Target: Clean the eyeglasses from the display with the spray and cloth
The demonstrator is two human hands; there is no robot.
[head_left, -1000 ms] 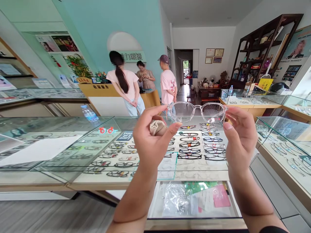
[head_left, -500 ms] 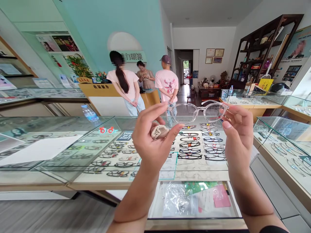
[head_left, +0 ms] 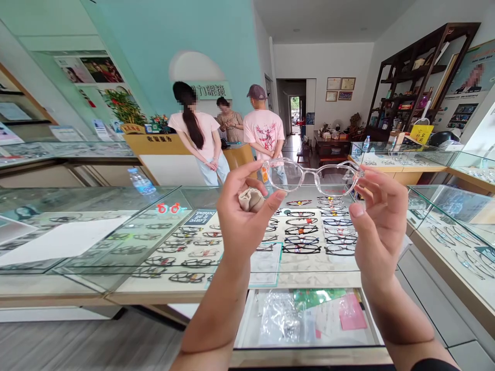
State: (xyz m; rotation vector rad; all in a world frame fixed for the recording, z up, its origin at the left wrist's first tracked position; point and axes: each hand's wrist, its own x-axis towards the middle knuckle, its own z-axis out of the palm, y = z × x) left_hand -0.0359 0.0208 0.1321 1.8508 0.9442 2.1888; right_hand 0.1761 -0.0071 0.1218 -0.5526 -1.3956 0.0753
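Note:
A pair of clear-framed eyeglasses [head_left: 310, 171] is held up in front of me, above the glass display case. My left hand [head_left: 247, 211] grips its left end with the index finger, and a rolled beige cloth [head_left: 251, 199] is tucked in that palm. An orange patch shows at the left end of the frame. At the other end, my right hand [head_left: 381, 216] pinches the frame's hinge side with bent fingers, its thumb apart below the rim. Beneath them, rows of eyeglasses [head_left: 302, 230] lie inside the case.
An open drawer [head_left: 309, 346] with plastic bags and papers is below the case. A water bottle [head_left: 142, 181] and small red goggles [head_left: 168, 207] sit on the glass at left. Another display case [head_left: 448, 237] flanks my right. Three people [head_left: 263, 123] stand beyond, near the counter.
The eyeglasses have turned, so their front tilts differently, the right side sitting lower and the left end higher. My right thumb has moved slightly away from the rim. The cloth stays in my left palm.

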